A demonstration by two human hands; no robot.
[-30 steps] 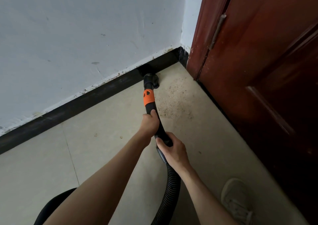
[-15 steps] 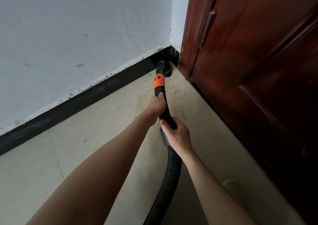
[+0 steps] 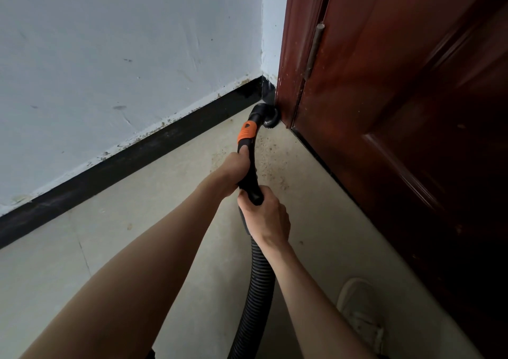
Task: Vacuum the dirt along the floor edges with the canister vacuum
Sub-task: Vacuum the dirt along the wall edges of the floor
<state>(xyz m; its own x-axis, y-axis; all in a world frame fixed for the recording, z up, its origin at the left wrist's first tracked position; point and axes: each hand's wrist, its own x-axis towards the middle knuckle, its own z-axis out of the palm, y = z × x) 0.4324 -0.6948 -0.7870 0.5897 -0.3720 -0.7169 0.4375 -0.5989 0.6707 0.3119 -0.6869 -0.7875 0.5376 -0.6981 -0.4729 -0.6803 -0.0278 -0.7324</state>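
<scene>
Vacuum nozzle, black round brush head (image 3: pixel 265 117), sits at 12 o'clock in the floor corner, touching the black baseboard (image 3: pixel 132 161) and the red-brown wooden door frame (image 3: pixel 291 56). Orange collar (image 3: pixel 246 132) just behind it on the black curved plastic wand (image 3: pixel 251 177). Left hand (image 3: pixel 233 170) grips the wand, fingers curled round. Right hand (image 3: pixel 268 218) at 6 o'clock of the left, fingers wrapped round the wand end where the black ribbed hose (image 3: pixel 255 298) joins. Brown dirt specks (image 3: pixel 268 161) on beige tile floor (image 3: pixel 137 221) beside the wand. White shoe (image 3: pixel 360 312) at 4 o'clock.
</scene>
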